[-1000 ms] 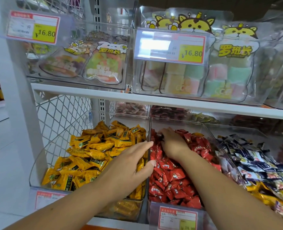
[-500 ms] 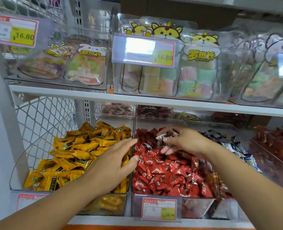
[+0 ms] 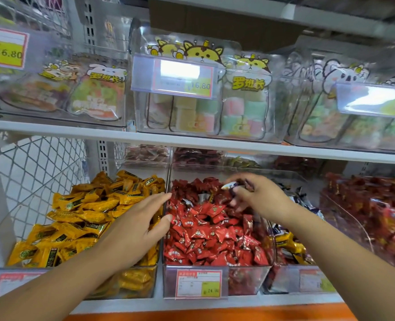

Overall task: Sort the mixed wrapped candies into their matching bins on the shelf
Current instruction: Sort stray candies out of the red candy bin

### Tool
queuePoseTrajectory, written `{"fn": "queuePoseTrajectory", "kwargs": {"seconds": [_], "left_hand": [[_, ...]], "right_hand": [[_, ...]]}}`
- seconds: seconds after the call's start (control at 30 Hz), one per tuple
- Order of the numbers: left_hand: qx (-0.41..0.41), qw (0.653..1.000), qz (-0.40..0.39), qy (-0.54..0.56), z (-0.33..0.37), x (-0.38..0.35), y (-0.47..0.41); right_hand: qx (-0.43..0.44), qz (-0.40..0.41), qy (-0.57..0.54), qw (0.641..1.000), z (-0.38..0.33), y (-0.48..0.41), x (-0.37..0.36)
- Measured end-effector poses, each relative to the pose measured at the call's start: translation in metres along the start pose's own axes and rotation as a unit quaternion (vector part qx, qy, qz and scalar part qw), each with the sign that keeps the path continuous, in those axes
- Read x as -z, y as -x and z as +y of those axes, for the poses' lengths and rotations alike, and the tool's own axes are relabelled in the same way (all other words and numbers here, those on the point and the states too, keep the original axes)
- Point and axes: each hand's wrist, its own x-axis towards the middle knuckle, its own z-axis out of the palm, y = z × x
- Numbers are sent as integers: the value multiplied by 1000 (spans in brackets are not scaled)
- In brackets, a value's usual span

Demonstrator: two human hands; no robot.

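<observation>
Stray candy point(image 3: 230, 185) pinched by right hand point(image 3: 262, 198) above red candies point(image 3: 205, 230).

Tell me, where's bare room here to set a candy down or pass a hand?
A hand passes through the open band above the red candies, under the upper shelf board. The corner between the yellow candies and the wire mesh is bare. Elsewhere crowded: bins wall to wall, left hand on the divide, right hand pinching a stray candy.

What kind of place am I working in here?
Likely a shop's bulk-candy aisle: clear bins of wrapped candies on a white shelf, price tags reading 16.80, bagged sweets above.
</observation>
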Motion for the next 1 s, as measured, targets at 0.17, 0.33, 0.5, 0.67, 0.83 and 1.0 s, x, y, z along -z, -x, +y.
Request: {"fn": "queuePoseTrajectory", "kwargs": {"seconds": [0.17, 0.33, 0.5, 0.67, 0.83, 1.0], "left_hand": [[3, 1000, -1, 15, 3, 1, 0], [3, 1000, 1, 16, 5, 1, -2], [6, 1000, 4, 21, 4, -1, -3], [1, 1000, 1, 19, 0, -3, -3], [-6, 1000, 2, 26, -2, -2, -3], [-6, 999, 2, 31, -1, -1, -3]], "right_hand": [[5, 180, 149, 972, 38, 1, 32], [-90, 190, 169, 963, 68, 2, 48], [48, 188, 133, 972, 28, -11, 24], [98, 8, 179, 979, -13, -26, -33], [83, -66, 274, 956, -7, -54, -92], [76, -35, 364, 928, 1, -69, -119]]}}
